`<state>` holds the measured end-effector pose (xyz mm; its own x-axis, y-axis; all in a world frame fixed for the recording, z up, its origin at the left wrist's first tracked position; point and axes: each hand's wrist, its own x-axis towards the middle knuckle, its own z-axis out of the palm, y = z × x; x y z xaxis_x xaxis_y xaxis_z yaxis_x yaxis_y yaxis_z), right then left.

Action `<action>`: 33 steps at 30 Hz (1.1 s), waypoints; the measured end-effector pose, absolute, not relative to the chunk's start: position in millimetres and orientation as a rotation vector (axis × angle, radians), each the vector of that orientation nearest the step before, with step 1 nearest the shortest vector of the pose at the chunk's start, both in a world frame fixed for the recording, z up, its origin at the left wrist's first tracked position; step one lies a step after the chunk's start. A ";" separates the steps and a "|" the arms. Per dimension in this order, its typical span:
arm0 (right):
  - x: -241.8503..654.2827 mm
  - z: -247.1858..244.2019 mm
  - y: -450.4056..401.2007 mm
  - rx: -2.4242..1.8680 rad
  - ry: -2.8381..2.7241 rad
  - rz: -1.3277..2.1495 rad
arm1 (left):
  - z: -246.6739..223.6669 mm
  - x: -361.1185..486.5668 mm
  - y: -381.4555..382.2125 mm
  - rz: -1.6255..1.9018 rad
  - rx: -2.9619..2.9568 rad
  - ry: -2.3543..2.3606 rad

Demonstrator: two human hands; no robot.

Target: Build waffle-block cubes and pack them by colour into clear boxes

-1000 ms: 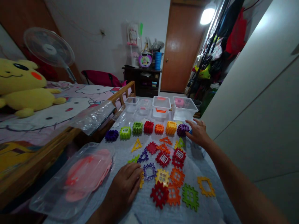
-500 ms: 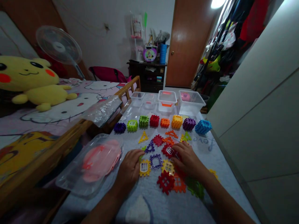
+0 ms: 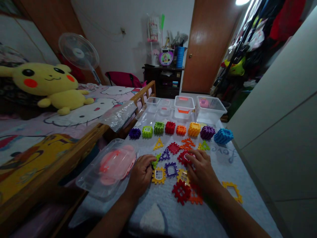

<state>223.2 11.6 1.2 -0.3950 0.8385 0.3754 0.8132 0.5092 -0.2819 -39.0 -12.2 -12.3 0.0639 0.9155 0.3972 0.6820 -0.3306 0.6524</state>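
Fingers of the right hand point(image 3: 194, 159) lie spread and slightly bent, their tips on a red square building piece with a white window point(image 3: 183, 158); whether they grip it cannot be told. The left hand point(image 3: 140, 175) sits curled on the cloth, with its fingers drawn loosely together, and nothing shows in them, though the pictures cannot settle whether it holds something. It is just beside a small green piece point(image 3: 155, 162) and a yellow windowed piece point(image 3: 158, 175). A purple frame piece point(image 3: 171, 169) lies between the hands, and a red lattice piece point(image 3: 181, 191) lies near the right wrist. These flat pieces are scattered across the middle of a tabletop covered in pale blue cloth point(image 3: 158, 221), with a yellow frame piece point(image 3: 232, 191) well apart near the right edge. Along the far edge runs a row of assembled cubes point(image 3: 181, 130), ending in a blue cube point(image 3: 223, 136) at the right corner, with clear plastic boxes point(image 3: 209, 109) behind them. Off the left edge, a clear plastic tray point(image 3: 85, 181) holding pink parts point(image 3: 117, 163) lies between the left hand and a wooden bed rail point(image 3: 81, 148).
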 end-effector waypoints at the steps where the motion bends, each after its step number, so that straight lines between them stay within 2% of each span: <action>1: 218.6 3.3 9.4 -1.289 -2.328 0.142 | -12.2 -38.4 -12.0 1.132 2.062 1.618; 6: 197.2 10.1 1.1 -1.146 -2.505 0.435 | -11.6 -35.3 -11.0 1.118 2.156 1.603; 12: 192.4 10.8 2.6 -1.186 -2.507 0.480 | -11.8 -31.1 -11.3 1.090 2.243 1.564; 25: 187.1 5.7 5.8 -1.429 -2.465 0.434 | 11.0 2.1 26.3 0.346 2.329 1.744; 33: 186.8 4.2 3.9 -1.419 -2.383 0.309 | 0.0 0.2 34.2 0.486 2.309 1.738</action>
